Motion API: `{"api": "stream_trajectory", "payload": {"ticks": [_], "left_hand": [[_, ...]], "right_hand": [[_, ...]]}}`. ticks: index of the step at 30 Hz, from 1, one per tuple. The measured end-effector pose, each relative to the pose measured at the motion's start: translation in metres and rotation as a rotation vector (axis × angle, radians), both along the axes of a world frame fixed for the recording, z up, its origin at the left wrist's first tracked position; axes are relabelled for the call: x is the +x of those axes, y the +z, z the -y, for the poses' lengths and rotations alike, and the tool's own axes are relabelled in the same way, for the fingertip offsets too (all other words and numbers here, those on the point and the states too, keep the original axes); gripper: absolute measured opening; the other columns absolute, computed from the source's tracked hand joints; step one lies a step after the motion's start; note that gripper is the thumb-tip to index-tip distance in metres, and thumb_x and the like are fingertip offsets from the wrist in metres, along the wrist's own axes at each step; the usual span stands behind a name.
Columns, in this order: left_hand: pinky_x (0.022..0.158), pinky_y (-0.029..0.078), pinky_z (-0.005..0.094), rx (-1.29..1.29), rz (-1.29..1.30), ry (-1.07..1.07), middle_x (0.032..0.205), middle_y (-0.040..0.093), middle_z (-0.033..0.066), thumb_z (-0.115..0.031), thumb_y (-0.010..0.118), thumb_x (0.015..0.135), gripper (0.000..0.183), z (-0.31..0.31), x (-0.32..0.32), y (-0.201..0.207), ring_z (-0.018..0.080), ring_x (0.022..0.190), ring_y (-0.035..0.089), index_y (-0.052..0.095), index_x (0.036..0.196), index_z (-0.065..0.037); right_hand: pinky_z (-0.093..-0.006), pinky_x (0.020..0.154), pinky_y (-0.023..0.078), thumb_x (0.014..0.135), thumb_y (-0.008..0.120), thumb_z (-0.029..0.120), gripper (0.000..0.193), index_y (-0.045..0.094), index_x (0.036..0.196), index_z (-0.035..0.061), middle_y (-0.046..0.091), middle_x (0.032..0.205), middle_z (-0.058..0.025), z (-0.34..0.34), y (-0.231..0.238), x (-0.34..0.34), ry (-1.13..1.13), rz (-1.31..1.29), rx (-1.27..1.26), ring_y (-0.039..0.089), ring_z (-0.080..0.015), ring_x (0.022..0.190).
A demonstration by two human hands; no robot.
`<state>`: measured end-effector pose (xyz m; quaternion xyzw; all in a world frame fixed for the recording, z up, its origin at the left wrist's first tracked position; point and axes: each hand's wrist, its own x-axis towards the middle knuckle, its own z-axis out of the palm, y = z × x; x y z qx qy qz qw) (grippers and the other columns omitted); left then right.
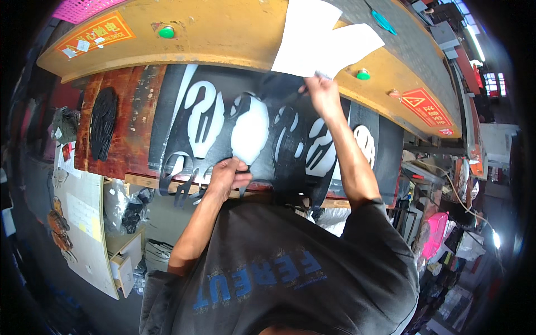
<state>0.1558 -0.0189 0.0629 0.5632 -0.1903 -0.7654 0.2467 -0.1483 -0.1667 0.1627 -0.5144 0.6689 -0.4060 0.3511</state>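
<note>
A black sheet (218,142) with curved cut-outs lies across the work surface, white showing through the openings. By the near end of a large white oval opening (249,134), my left hand (228,176) hovers or rests with fingers loosely apart; I see nothing gripped in it. My right hand (322,94) reaches to the far side, fingers closed on the edge of a blurred black piece (279,85). Just beyond that hand, white sheets (312,39) overlap the yellow beam. Dark strap-like cut pieces (178,170) hang over the near edge at left.
A yellow machine beam (218,36) with green buttons (166,32) spans the far side. Stacked black pieces (103,123) sit on the worn red-brown board (134,106) at left. Teal-handled scissors (383,22) lie at far right. A pale table (84,223) stands left.
</note>
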Motion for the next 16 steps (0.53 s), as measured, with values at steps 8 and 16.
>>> {"api": "stream_trajectory", "payload": {"ticks": [8,16], "left_hand": [[0.056,0.054,0.0327,-0.625,0.266,-0.416,0.072,0.071,0.0081,-0.037,0.073,0.103,0.041,0.041,0.001,0.08,0.015,0.065,0.072,0.072,0.097,0.003],[0.062,0.061,0.0336,-0.489,0.207,-0.323,0.088,0.075,0.0107,-0.064,0.079,0.091,0.071,0.088,-0.039,0.075,0.0168,0.068,0.073,0.072,0.117,0.001]], "right_hand": [[-0.026,0.067,0.056,0.108,0.069,0.03,0.025,0.074,0.108,0.0057,0.074,0.09,-0.0015,-0.037,-0.001,0.051,0.167,0.577,0.109,0.069,-0.01,0.076],[-0.0255,0.079,0.058,0.105,0.073,0.025,0.021,0.076,0.112,0.0058,0.076,0.095,-0.0004,-0.043,-0.037,0.069,0.351,0.653,0.328,0.07,-0.0098,0.085]]}}
